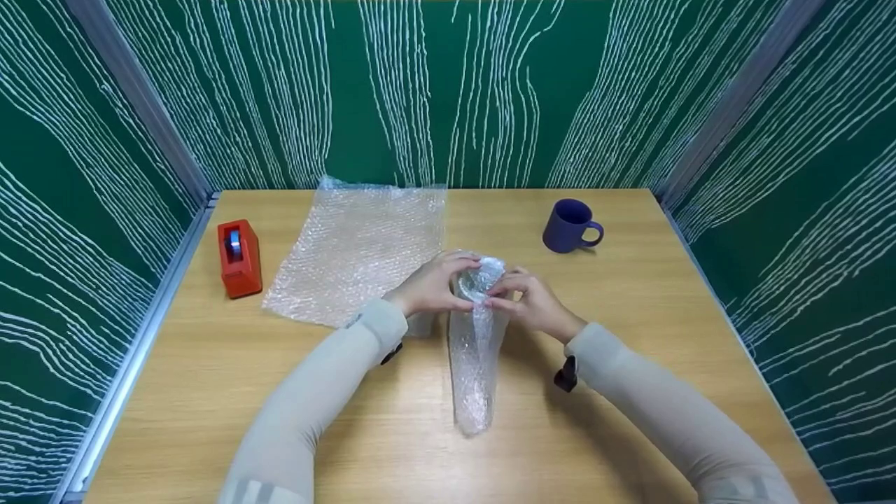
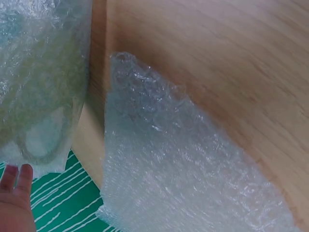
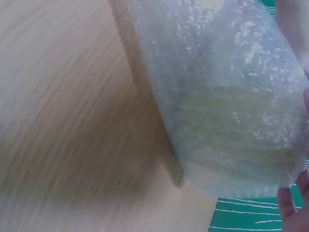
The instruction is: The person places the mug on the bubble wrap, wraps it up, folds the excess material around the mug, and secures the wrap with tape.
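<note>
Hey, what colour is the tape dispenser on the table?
The tape dispenser is red, seen best in the head view.

Left hand (image 1: pixel 439 283): left of bubble-wrap bundle (image 1: pixel 472 367), curled round its far end. Right hand (image 1: pixel 533 302): right of bundle, pinching it.

Your left hand (image 1: pixel 439 285) grips the round end of a bubble-wrapped bundle (image 1: pixel 474 371); your right hand (image 1: pixel 530 302) pinches the same end — bubble-wrap sheet (image 1: pixel 371 245) to the left, red tape dispenser (image 1: pixel 242 271) farther left, purple mug (image 1: pixel 564 228) back right.
</note>
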{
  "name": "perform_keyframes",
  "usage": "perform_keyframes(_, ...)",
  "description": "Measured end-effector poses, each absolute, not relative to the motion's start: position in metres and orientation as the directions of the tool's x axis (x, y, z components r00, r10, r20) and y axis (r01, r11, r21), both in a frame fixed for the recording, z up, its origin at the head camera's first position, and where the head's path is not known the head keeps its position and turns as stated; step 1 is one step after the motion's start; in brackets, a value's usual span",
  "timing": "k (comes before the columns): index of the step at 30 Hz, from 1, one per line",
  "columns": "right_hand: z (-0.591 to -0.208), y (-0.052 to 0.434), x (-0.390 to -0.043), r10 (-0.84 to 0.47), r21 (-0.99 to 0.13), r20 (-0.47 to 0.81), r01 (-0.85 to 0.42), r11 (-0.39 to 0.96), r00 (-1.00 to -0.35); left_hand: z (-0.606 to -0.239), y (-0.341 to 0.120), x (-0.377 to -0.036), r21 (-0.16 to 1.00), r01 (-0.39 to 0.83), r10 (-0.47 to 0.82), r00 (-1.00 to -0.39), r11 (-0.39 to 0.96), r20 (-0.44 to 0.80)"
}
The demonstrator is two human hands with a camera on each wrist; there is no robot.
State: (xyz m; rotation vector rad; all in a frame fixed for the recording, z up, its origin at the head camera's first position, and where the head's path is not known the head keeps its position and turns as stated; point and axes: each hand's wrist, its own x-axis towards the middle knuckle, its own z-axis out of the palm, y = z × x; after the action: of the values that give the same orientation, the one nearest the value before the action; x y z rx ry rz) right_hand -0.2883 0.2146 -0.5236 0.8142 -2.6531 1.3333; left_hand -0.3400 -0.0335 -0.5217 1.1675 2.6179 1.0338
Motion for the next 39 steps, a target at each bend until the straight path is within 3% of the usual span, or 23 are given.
perform_keyframes(9,-0.529,0.209,-0.288,-0.302,-0.797,0.287,-0.401,0.451,-0.909,-0.522,-0.032,-0.340,0.612,0.627,0.692,-0.701,0.482,0.174)
perform_keyframes(25,-0.538,0.210,-0.287,-0.256,-0.734,0.476,-0.541,0.411,-0.841,-0.518,-0.034,-0.337,0.646,0.579,0.693,-0.713,0.497,0.107)
perform_keyframes(33,-0.541,0.220,-0.280,-0.355,-0.524,0.650,-0.734,0.432,-0.672,-0.515,-0.035,-0.337,0.651,0.581,0.702,-0.705,0.489,0.102)
perform_keyframes(39,-0.544,0.228,-0.270,-0.500,-0.348,0.658,-0.816,0.461,-0.563,-0.514,-0.036,-0.336,0.672,0.544,0.688,-0.723,0.502,0.071)
